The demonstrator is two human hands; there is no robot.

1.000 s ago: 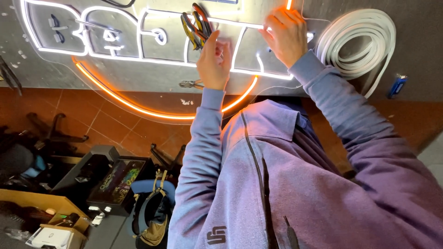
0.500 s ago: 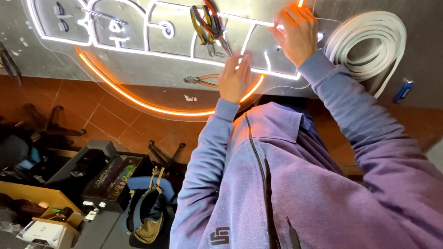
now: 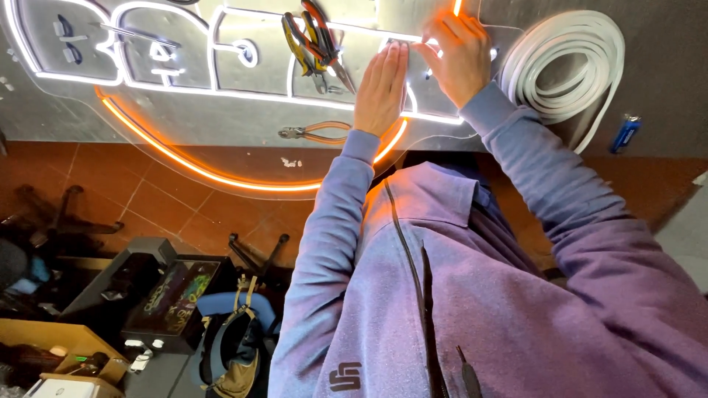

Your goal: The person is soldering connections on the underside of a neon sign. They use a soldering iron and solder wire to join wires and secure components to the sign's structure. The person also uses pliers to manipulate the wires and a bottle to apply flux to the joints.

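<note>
A neon sign (image 3: 221,118) lies on a grey table: a clear panel with glowing white letters and an orange curve (image 3: 206,169) along its near edge. My left hand (image 3: 380,88) rests flat on the panel, fingers together, holding nothing. Just to its right, my right hand (image 3: 453,59) has its fingers curled and pinches the white neon strip (image 3: 420,116) of a letter. Pliers and cutters with red and yellow handles (image 3: 313,40) lie on the panel to the left of my left hand.
Orange-handled pliers (image 3: 313,133) lie near the panel's front edge. A coil of white strip (image 3: 568,66) and a blue lighter (image 3: 625,133) sit on the right. Below the table edge are terracotta floor tiles (image 3: 147,206), black cases (image 3: 147,287) and a bag (image 3: 236,346).
My left hand has moved right and now lies flat beside my right hand. My right hand has stayed on the same letter.
</note>
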